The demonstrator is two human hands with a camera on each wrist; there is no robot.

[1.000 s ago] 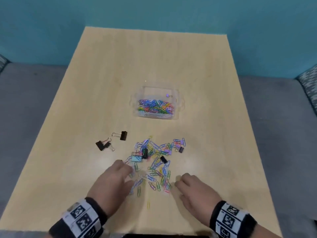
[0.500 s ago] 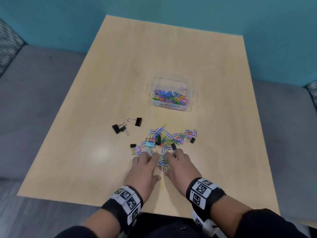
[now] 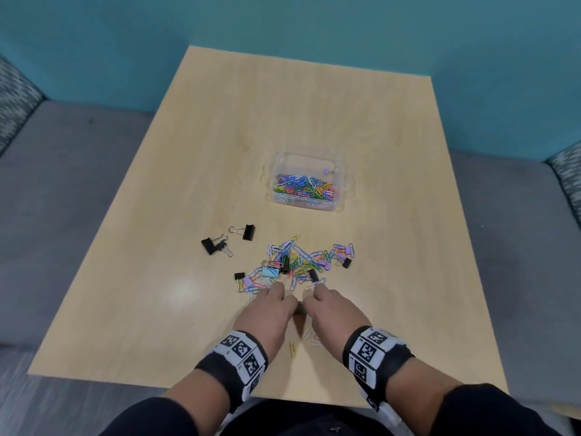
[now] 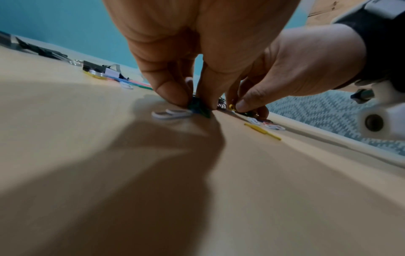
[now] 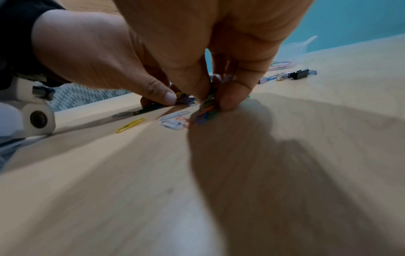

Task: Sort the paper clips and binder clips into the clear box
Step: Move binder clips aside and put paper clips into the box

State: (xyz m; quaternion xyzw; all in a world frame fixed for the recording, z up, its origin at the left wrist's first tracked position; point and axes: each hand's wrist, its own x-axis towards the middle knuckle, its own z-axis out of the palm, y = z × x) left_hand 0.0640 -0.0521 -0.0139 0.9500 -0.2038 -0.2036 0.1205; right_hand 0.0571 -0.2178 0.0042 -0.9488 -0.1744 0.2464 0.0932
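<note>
The clear box (image 3: 340, 184) stands mid-table, holding many coloured paper clips (image 3: 301, 190) and one small purple binder clip (image 3: 327, 170). Nearer me lies a loose pile of paper clips and small binder clips (image 3: 298, 262). Both hands are at the pile's near edge, side by side and touching. My left hand (image 3: 284, 302) pinches a clump of paper clips (image 4: 198, 106) against the table between thumb and fingers. My right hand (image 3: 314, 297) pinches its own coloured bunch of clips (image 5: 206, 113). What lies under the palms is hidden.
Three black binder clips (image 3: 248, 231) (image 3: 213, 246) (image 3: 239, 276) lie left of the pile. A yellow paper clip (image 3: 292, 349) and white ones (image 3: 309, 333) lie between my wrists. The wooden table (image 3: 220, 136) has grey seating on both sides and a teal wall behind.
Both hands slid inward from the pile's sides until they met, raking clips together. Their fingers have curled in and now pinch bunches of clips. The head view shifted.
</note>
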